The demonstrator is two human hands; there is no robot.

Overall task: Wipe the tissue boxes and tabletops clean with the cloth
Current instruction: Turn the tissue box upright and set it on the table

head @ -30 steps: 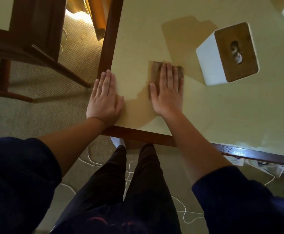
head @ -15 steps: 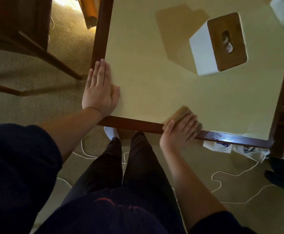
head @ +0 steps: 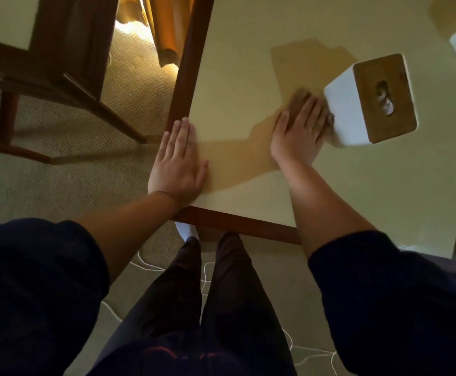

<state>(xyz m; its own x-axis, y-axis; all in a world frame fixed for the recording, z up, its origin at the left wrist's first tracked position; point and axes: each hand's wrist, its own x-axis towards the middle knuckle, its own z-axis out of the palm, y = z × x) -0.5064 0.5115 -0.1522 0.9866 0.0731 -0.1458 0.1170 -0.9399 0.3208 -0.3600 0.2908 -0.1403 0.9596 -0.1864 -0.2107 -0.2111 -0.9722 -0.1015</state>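
The right hand (head: 297, 137) lies flat with straight fingers on the cloth (head: 298, 100) and presses it down on the table (head: 248, 63). The cloth is brown and blurry, and most of it hides under the fingers. It sits near the middle of the table, right beside the box (head: 370, 99). The fingertips seem to touch the white side of the box, but the blur makes it hard to be sure.

The left hand (head: 178, 161) is flat and loose on the near left corner of the table. It holds nothing.

What could go wrong: the right hand is so close to the box that a push forward could shove the box away or tip it. The cloth could also bunch up against the box and miss the spot under it. The hand could slide off the cloth too, since it only presses and does not grip.

The box stands up with its brown top and hole facing up. Its long way runs from the far left to the near right of the table. The cloth is too hidden to tell which way it points
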